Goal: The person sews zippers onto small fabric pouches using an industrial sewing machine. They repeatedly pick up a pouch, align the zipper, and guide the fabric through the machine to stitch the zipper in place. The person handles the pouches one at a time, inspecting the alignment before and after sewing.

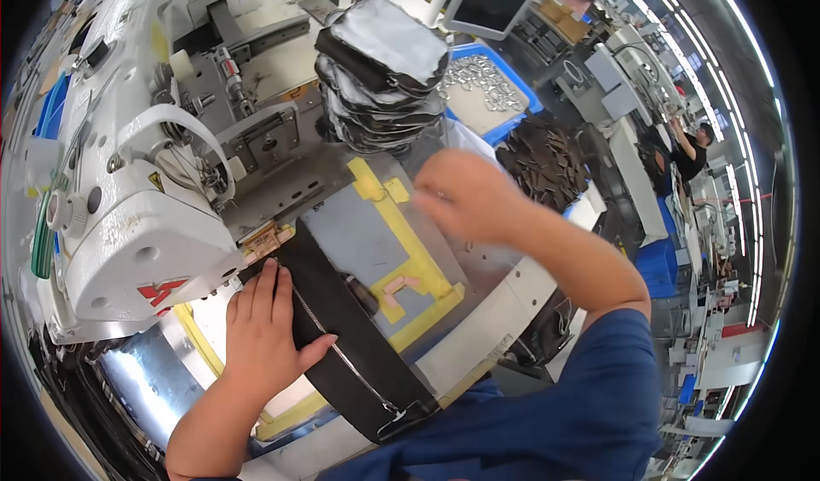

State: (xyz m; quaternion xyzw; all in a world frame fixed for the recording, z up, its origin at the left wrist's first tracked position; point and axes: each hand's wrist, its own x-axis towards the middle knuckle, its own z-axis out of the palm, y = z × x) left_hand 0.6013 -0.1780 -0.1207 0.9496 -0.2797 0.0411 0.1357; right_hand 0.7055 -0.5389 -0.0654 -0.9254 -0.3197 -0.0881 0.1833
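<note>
A long black fabric strip with a silver metal zipper lies on the sewing machine's bed, reaching toward my body. My left hand rests flat on its left side, fingers stretched toward the machine head and thumb by the zipper teeth. The strip's far end is close to the white sewing machine head. My right hand hovers to the right of the strip, blurred, its fingers curled in. Whatever those fingers hold, if anything, is hidden.
Beyond my right hand rises a stack of black and grey fabric pieces. A blue tray holds many small silver metal parts, near a heap of dark brown pieces. Yellow tape marks the bed. A person is farther off.
</note>
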